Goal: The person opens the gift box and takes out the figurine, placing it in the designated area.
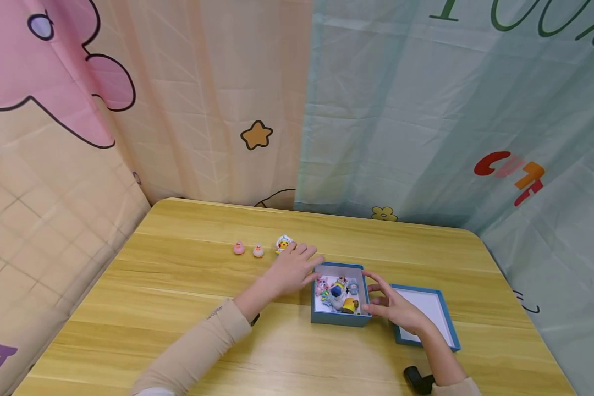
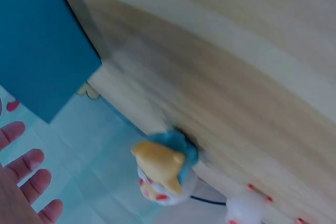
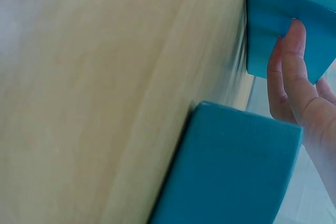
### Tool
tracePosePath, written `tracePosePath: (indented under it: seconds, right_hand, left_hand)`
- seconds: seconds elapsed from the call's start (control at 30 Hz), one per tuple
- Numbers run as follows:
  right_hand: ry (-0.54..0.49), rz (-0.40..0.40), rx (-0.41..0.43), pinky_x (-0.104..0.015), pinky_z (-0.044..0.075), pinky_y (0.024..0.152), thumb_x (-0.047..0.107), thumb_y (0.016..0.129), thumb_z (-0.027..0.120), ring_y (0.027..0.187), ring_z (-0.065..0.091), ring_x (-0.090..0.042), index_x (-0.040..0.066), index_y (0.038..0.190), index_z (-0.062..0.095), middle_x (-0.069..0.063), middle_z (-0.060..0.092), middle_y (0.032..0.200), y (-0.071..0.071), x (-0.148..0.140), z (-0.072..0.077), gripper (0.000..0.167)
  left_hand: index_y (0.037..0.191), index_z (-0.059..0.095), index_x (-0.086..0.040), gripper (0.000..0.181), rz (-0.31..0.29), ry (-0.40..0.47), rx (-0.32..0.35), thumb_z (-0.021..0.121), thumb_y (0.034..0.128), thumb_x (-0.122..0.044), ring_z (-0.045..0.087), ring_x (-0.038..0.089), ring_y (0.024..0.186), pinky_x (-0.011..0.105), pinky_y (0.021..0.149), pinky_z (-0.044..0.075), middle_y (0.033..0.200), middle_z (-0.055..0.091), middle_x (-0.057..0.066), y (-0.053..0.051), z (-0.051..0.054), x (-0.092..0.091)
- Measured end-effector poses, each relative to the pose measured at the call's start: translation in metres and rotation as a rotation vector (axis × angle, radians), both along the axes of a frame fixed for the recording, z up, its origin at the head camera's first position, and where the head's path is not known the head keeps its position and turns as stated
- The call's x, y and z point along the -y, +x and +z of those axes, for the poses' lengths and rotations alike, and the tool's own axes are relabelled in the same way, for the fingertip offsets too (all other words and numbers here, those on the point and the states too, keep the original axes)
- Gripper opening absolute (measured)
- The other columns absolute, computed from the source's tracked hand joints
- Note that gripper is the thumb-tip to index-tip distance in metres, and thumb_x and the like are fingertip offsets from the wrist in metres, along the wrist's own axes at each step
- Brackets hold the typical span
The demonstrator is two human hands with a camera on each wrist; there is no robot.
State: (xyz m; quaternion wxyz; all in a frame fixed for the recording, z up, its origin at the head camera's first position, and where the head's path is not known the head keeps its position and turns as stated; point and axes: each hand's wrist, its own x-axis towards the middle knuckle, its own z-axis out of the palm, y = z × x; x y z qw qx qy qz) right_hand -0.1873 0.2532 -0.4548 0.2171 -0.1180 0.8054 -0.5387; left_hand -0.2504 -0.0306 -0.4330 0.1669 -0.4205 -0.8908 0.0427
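My left hand [image 1: 293, 269] is spread above the table beside the left wall of a small blue box [image 1: 339, 319], holding nothing. Just beyond its fingers stands a yellow figurine in a white hood [image 1: 283, 243], partly covered by the hand; the left wrist view shows the same figurine [image 2: 163, 166] from close up. Inside the box lie several small toy figures [image 1: 336, 291]. My right hand [image 1: 398, 309] touches the box's right side. Its thumb and index finger reach the rim, while fingers [image 3: 296, 72] lie fairly straight against the outer wall in the right wrist view.
A pink duck [image 1: 238, 248] and a white duck [image 1: 258, 251] stand left of the figurine. The blue box lid [image 1: 428, 308] lies inner side up under the right forearm. A black object [image 1: 418, 379] sits by the right wrist. Curtains hang behind the table [image 1: 178, 264].
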Motion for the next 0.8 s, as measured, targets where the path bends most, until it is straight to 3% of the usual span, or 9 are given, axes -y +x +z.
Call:
tracePosePath:
  seconds: [0.43,0.6,0.8]
  right_hand:
    - [-0.036,0.028,0.004,-0.038,0.044,0.083,0.017,0.089,0.059,0.105,0.049,-0.033,0.017,0.145,0.012,-0.027,0.03,0.129,-0.001,0.0,0.0,0.074]
    - [-0.053,0.04,0.006,-0.04,0.044,0.084,0.016,0.09,0.058,0.105,0.048,-0.034,0.017,0.146,0.011,-0.027,0.029,0.13,-0.002,0.0,-0.002,0.073]
    - [-0.071,0.061,0.007,-0.04,0.045,0.084,0.015,0.09,0.057,0.105,0.049,-0.033,0.016,0.146,0.009,-0.027,0.028,0.129,-0.002,-0.001,-0.002,0.074]
  left_hand:
    - [0.127,0.049,-0.028,0.041,-0.102,-0.086,0.058,0.039,0.0936,-0.048,0.045,0.016,0.111,0.036,0.094,0.035,0.125,0.048,-0.002,0.016,-0.01,-0.039]
    - [0.132,0.047,-0.029,0.049,-0.15,-0.153,0.061,0.037,0.0918,-0.054,0.043,0.015,0.115,0.035,0.097,0.033,0.128,0.048,-0.003,0.019,-0.011,-0.049]
    - [0.133,0.045,-0.033,0.058,-0.165,-0.256,0.031,0.036,0.0856,-0.065,0.042,0.012,0.112,0.032,0.096,0.033,0.128,0.047,-0.007,0.021,-0.014,-0.059]
